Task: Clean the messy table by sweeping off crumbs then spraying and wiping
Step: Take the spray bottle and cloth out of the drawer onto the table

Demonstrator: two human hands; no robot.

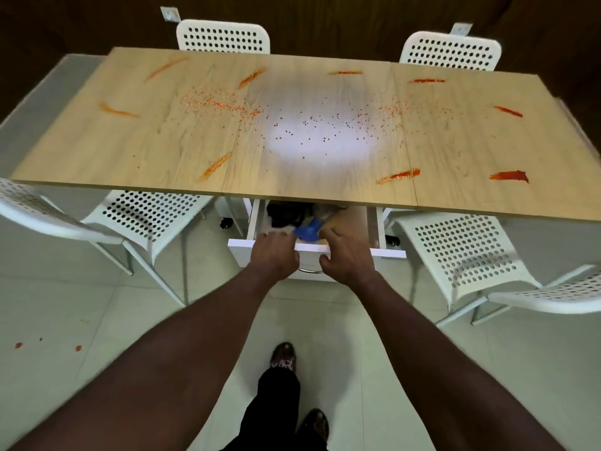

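A light wooden table point(136, 157) carries scattered orange crumbs point(221, 104) across its middle and several red-orange smears point(509, 175) around its edges. Under the table's near edge a white drawer point(392, 252) stands pulled open. My left hand point(274, 255) and my right hand point(346, 257) both grip its front panel, fingers curled over the top edge. Inside the drawer lie a blue item point(307, 231) and dark things point(284, 214), partly hidden by the tabletop.
White perforated chairs stand around the table: two at the far side point(224, 35) point(450, 50), one near left point(146, 219), one near right point(461, 255). Red spots point(18, 345) mark the pale tiled floor at the left. My shoes point(284, 354) stand below the drawer.
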